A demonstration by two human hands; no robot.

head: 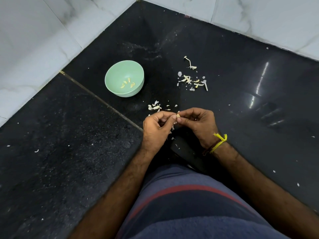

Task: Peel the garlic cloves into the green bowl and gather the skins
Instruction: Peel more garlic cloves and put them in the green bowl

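A small garlic clove [178, 116] is pinched between the fingertips of my left hand [158, 125] and my right hand [198, 124], just above the black counter. The green bowl [112, 78] stands upright farther back and to the left, with several peeled cloves [127, 83] in its bottom. A small heap of pale skins [155, 106] lies just beyond my hands. A larger scatter of skins and stalk bits [192, 81] lies to the right of the bowl. A few skin flakes [172, 133] lie under my hands.
The black stone counter [69, 152] meets white tiled walls [34, 40] at the back and left, forming a corner. A seam [103, 102] runs diagonally across the counter. Tiny white flecks dot the surface. My striped shirt [189, 204] fills the lower centre.
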